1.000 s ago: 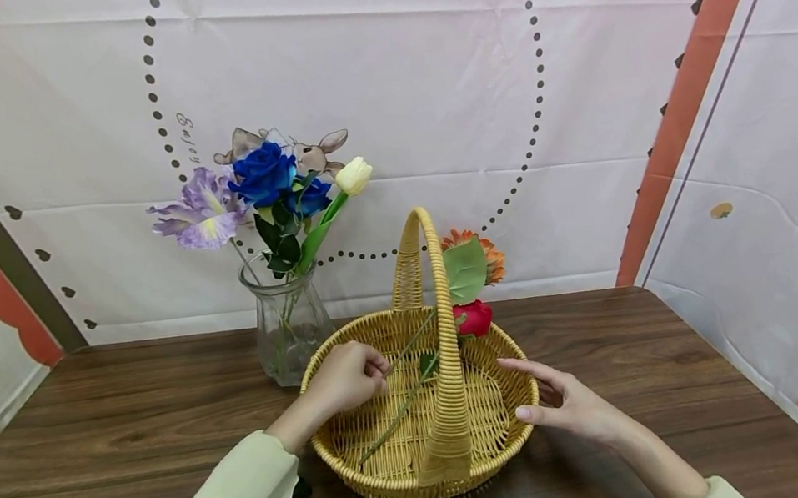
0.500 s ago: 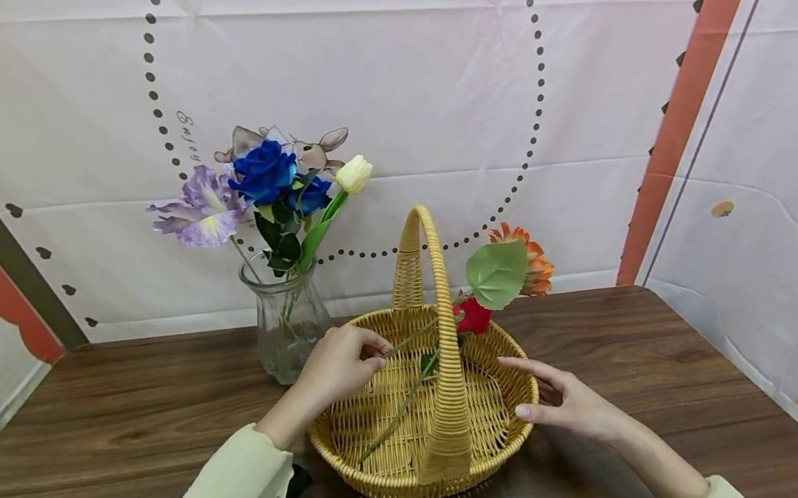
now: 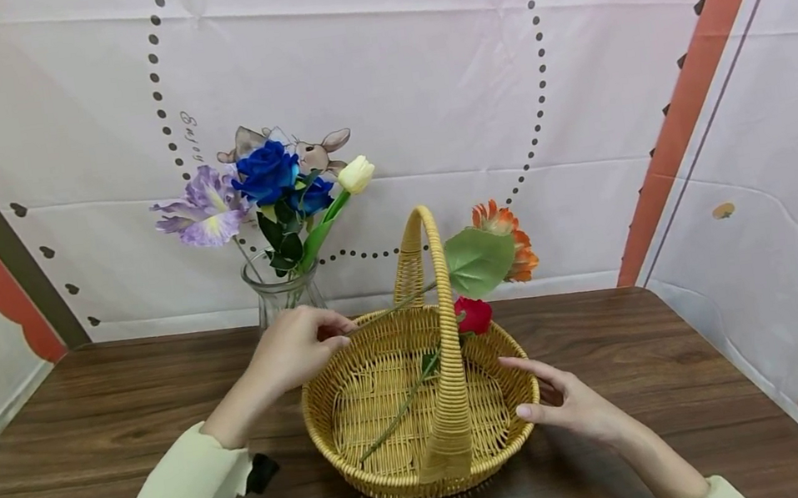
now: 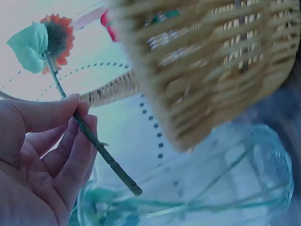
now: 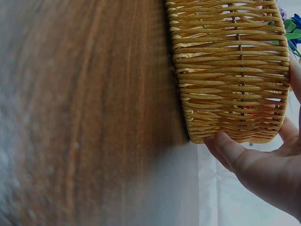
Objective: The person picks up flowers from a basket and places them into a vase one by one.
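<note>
My left hand [image 3: 297, 351] pinches the green stem [image 4: 110, 162] of an orange sunflower [image 3: 524, 256] between thumb and fingers, just over the left back rim of a wicker basket [image 3: 389, 490]. The stem slants up under the basket's arched handle [image 3: 449, 377]; its bloom and broad leaf [image 3: 478, 260] show to the right of the handle. In the basket lies a red rose [image 3: 474, 315], its stem across the floor and its head by the right back rim. My right hand [image 3: 579, 406] rests with extended fingers at the basket's right side.
Behind the left hand stands a glass vase [image 3: 268, 300] holding a purple iris [image 3: 204, 209], blue roses [image 3: 266, 172] and a white tulip [image 3: 356, 175]. A printed cloth wall [image 3: 424, 94] rises behind the wooden table [image 3: 605, 323].
My left hand has moved left and up out of the basket, drawing the sunflower's stem with it. The bloom first swung right and up, then back left. The right hand stays at the basket.
</note>
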`<state>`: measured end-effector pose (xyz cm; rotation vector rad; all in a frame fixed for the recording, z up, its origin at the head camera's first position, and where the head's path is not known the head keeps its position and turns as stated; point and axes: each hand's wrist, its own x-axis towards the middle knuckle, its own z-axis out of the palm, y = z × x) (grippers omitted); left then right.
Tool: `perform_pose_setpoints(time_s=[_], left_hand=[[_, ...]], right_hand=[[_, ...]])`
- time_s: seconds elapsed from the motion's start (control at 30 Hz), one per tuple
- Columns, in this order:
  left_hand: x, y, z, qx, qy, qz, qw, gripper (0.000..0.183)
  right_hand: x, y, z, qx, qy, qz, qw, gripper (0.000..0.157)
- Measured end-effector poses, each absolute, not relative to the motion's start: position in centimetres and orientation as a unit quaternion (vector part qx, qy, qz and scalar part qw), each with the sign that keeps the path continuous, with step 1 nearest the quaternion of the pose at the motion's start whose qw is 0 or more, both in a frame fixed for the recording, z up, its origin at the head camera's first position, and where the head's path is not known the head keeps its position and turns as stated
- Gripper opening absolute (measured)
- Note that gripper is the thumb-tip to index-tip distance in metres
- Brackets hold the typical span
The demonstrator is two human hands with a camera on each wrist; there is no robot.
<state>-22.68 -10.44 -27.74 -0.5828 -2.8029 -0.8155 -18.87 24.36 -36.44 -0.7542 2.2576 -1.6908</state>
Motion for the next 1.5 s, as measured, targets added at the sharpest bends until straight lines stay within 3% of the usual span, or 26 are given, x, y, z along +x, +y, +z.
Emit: perform_pose_setpoints(time_s=[0.73, 1.27, 1.5], left_hand=[[-20.8, -17.1, -26.4, -0.215, -0.949, -0.218, 0.080, 0.009], [-19.5, -22.0, -25.7, -0.164, -0.952, -0.232, 0.116, 0.010], [-19.2, -22.9, -25.3, -0.145, -0.946, -0.239, 0.163, 0.012]], right_hand=[[-18.8, 24.4, -36.5, -0.259, 0.777, -0.565, 0.102, 0.059], [-18.8, 24.3, -36.5, -0.259, 0.776, -0.567, 0.098, 0.058], [-18.9, 24.4, -36.6, -0.261, 0.774, -0.568, 0.101, 0.058]])
